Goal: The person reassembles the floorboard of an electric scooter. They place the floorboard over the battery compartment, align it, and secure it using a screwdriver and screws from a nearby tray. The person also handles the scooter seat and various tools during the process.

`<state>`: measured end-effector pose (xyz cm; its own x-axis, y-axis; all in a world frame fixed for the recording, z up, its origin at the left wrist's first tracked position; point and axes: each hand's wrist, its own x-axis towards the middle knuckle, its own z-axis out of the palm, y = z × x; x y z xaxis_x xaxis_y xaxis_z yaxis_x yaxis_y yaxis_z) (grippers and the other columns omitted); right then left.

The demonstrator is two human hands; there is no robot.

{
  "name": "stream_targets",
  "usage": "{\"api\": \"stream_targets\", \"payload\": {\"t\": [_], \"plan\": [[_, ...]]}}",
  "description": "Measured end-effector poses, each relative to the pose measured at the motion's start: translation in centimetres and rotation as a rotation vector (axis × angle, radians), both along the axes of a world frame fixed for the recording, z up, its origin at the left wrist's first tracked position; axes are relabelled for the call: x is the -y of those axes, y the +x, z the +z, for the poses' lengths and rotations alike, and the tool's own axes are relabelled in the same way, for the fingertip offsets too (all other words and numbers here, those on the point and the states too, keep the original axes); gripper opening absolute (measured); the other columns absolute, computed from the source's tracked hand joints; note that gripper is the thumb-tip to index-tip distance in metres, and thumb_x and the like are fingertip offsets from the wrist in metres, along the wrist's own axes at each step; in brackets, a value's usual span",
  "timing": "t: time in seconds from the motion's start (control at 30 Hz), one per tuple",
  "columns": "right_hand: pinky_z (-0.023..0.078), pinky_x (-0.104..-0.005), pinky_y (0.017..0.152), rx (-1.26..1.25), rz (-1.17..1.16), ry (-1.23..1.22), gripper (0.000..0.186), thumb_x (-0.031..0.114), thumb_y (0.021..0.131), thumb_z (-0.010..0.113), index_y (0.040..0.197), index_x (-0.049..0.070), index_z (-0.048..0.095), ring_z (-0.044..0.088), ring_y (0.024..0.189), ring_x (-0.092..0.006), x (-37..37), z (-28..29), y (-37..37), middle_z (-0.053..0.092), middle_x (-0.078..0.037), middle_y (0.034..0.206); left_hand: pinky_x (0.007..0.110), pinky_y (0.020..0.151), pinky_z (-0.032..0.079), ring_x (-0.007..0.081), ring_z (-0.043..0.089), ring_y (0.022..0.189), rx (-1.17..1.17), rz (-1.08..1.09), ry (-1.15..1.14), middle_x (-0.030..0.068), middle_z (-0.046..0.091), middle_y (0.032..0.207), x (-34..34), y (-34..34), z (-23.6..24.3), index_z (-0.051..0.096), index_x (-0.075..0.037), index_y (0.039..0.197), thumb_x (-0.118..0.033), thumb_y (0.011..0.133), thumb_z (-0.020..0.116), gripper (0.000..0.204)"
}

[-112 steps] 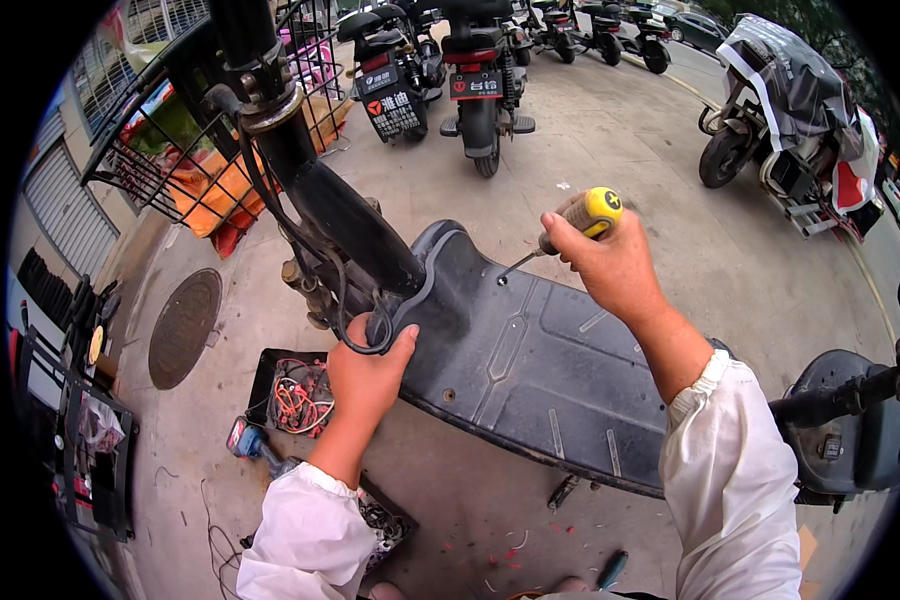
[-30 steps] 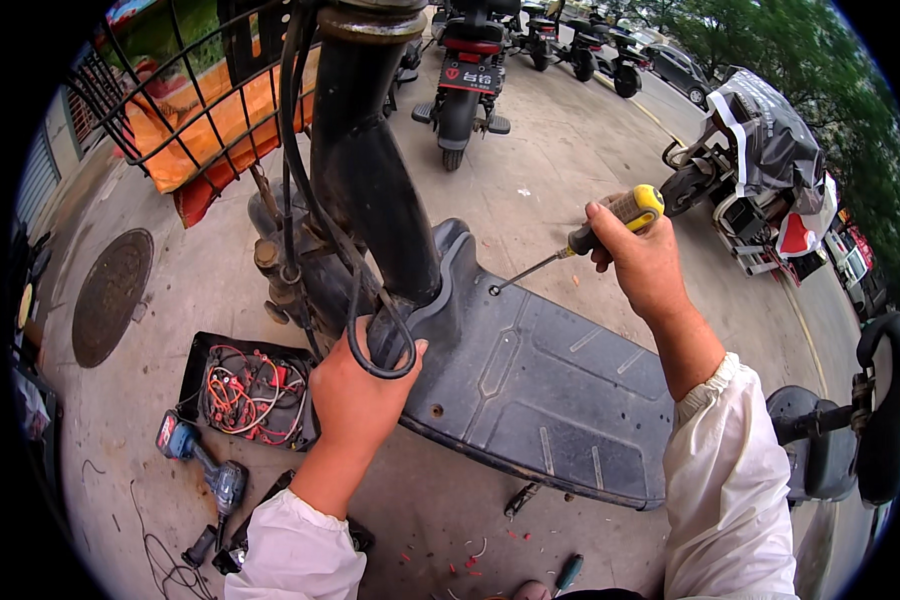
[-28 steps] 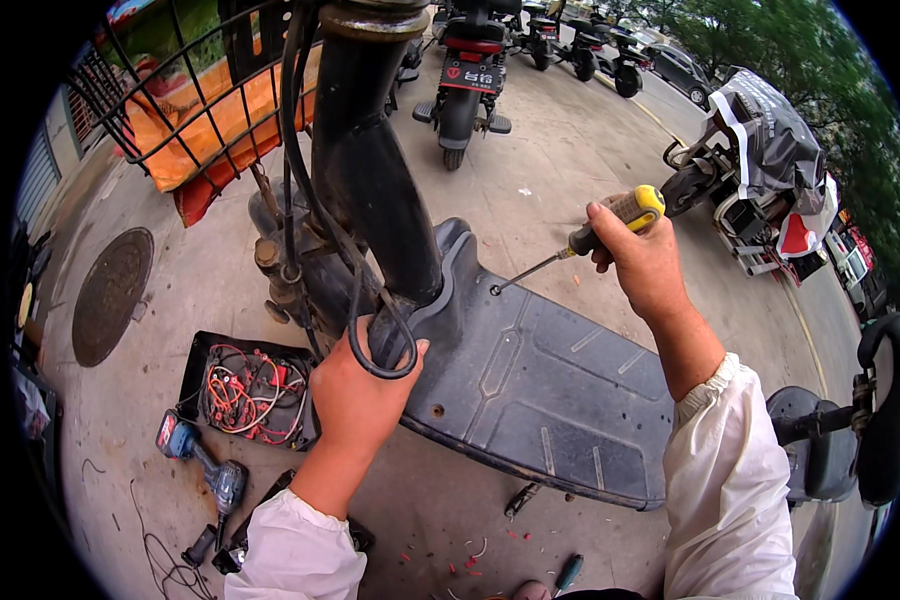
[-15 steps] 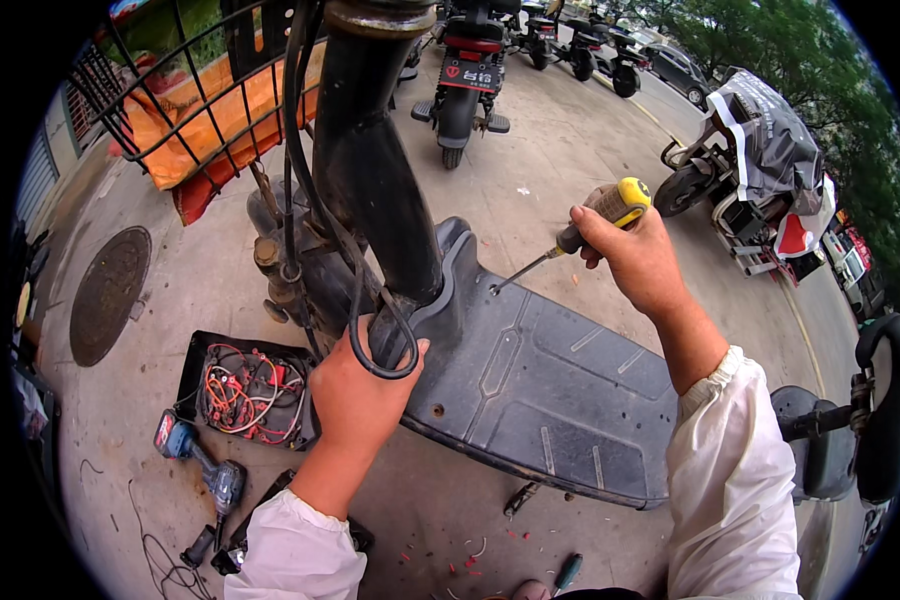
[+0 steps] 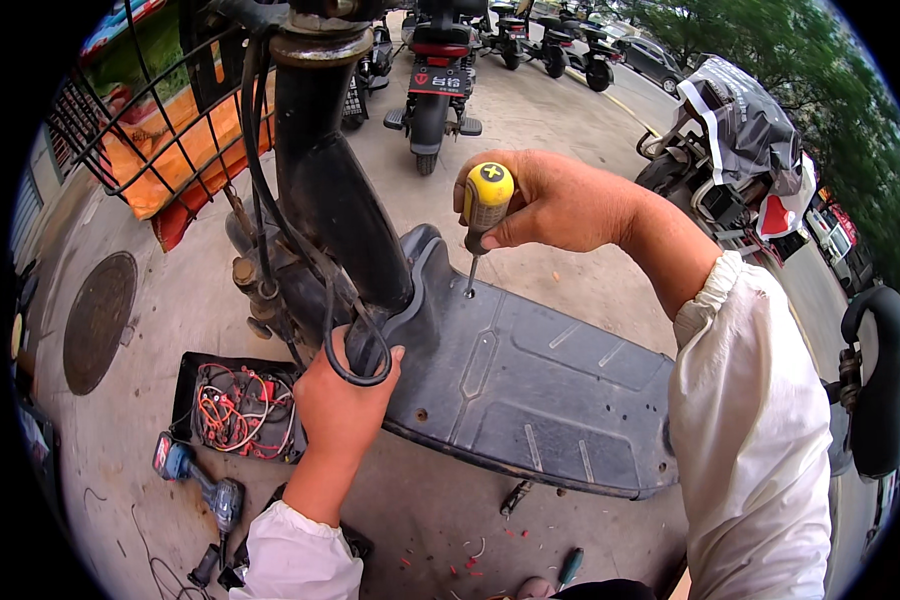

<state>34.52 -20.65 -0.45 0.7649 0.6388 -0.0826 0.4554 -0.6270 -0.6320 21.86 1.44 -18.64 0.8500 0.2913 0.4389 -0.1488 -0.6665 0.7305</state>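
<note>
My right hand [image 5: 560,205] is wrapped round the yellow and grey handle of a screwdriver [image 5: 489,196]. The screwdriver stands nearly upright, its tip in a hole near the far front corner of the scooter's dark grey footboard [image 5: 530,385]. My left hand [image 5: 345,405] grips the front edge of the footboard's plastic cover, at the foot of the black steering column [image 5: 342,215]. Its thumb shows on the cover, while its other fingers are mostly hidden. A black cable [image 5: 331,352] loops down across that hand.
An open black tray of tangled wires [image 5: 238,408] lies on the ground at left, beside a blue cordless power tool [image 5: 205,480]. A green-handled screwdriver [image 5: 570,567] lies near my feet. The wire basket [image 5: 185,130] holds colourful bags. Parked scooters [image 5: 440,90] stand beyond.
My right hand has moved left and turned over the top of the screwdriver, which went from slanted to nearly upright. My left hand keeps its grip. The whole view has shifted slightly.
</note>
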Motion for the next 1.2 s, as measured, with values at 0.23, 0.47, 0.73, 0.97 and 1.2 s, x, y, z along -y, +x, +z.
{"api": "stream_targets", "payload": {"t": [0.23,0.47,0.73,0.97,1.2], "plan": [[0.054,-0.0313,0.083,-0.070,-0.115,0.071,0.036,0.019,0.090,0.077,0.119,0.005,0.062,0.066,0.098,-0.0166,2.3,0.2,1.0,0.069,-0.008,0.106,0.044,0.071,0.056,0.0386,0.071,0.081,0.010,-0.013,0.013,0.0188,0.071,0.088,-0.2,0.0,0.4,0.067,-0.003,0.102,-0.032,0.074,0.087,0.045],[0.052,-0.0264,0.075,0.284,-0.307,0.071,0.050,0.037,0.094,0.075,0.128,0.006,0.056,0.064,0.094,-0.0141,3.9,-1.6,-0.5,0.065,-0.006,0.099,0.043,0.070,0.056,0.0377,0.071,0.080,-0.012,-0.025,0.032,0.0171,0.072,0.088,0.2,0.5,-0.6,0.067,-0.004,0.099,-0.035,0.076,0.086,0.043],[0.051,-0.0311,0.097,0.305,0.068,0.004,0.039,0.007,0.095,0.069,0.130,0.008,0.051,0.062,0.104,-0.0165,3.1,0.2,-0.1,0.060,-0.008,0.109,0.042,0.068,0.055,0.0362,0.071,0.076,-0.019,0.004,0.077,0.0162,0.071,0.083,-0.9,0.2,-0.2,0.066,-0.004,0.100,-0.035,0.076,0.087,0.044],[0.052,-0.0371,0.076,0.631,-0.036,-0.291,0.027,0.011,0.094,0.071,0.109,0.005,0.050,0.065,0.087,-0.0233,2.4,1.4,-0.4,0.062,-0.011,0.088,0.040,0.074,0.055,0.0334,0.073,0.080,-0.037,-0.007,0.075,0.0178,0.073,0.088,-0.5,0.3,-0.7,0.065,0.000,0.112,-0.034,0.080,0.083,0.050],[0.052,-0.0421,0.076,0.665,-0.095,-0.362,0.032,0.026,0.096,0.071,0.108,0.004,0.051,0.065,0.082,-0.0339,1.1,0.9,-0.9,0.064,-0.014,0.092,0.046,0.070,0.055,0.0408,0.070,0.081,0.002,-0.035,0.105,0.0227,0.070,0.088,-0.7,0.3,-0.8,0.062,0.000,0.118,-0.038,0.080,0.082,0.057]]}}
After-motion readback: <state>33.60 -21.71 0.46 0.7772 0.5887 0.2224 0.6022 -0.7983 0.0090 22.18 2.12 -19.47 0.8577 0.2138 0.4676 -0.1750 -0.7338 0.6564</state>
